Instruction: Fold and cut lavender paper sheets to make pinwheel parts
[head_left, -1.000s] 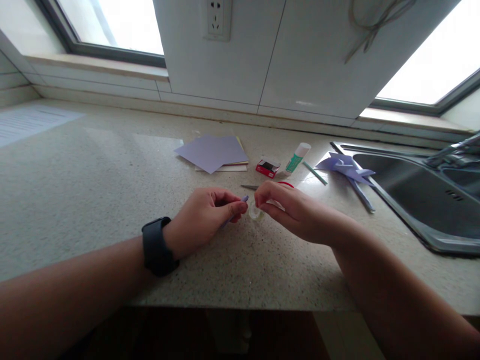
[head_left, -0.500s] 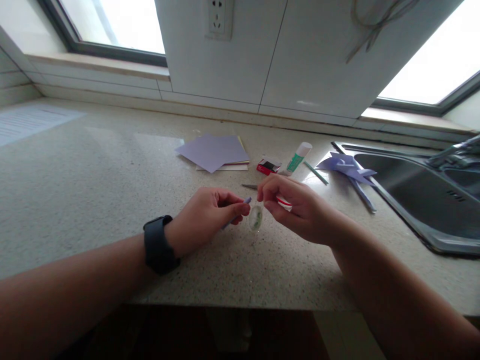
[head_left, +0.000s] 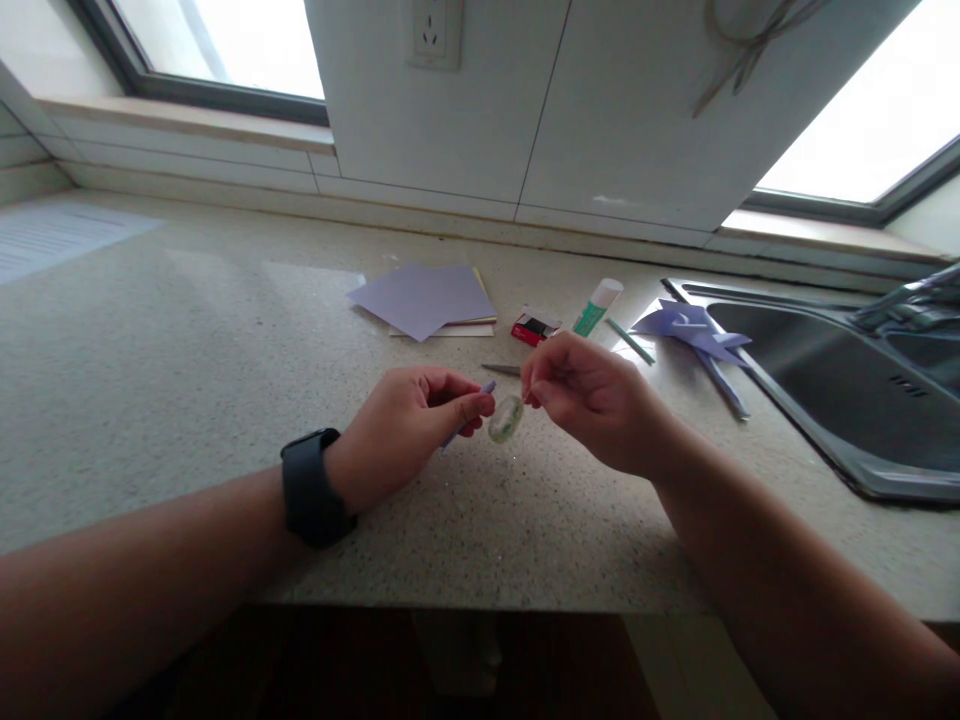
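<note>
My left hand, with a dark watch at the wrist, is closed around a thin purple paper roll whose tip pokes out past the thumb. Its lower end shows below the fingers. Between my two hands is a roll of clear tape, tilted, just above or on the counter. The fingertips of my right hand pinch at the roll's upper right edge; a loose strip there is too fine to make out. Behind the right hand lie scissors, with only a grey blade showing.
Purple paper sheets lie stacked at the back. A small red box, a glue stick and a thin green strip sit behind my right hand. A purple paper pinwheel rests beside the steel sink.
The tape roll has swung slightly left and tilted, closer to my left hand. My right fingers have curled in more and cover the scissors' red handle. The view has shifted slightly.
</note>
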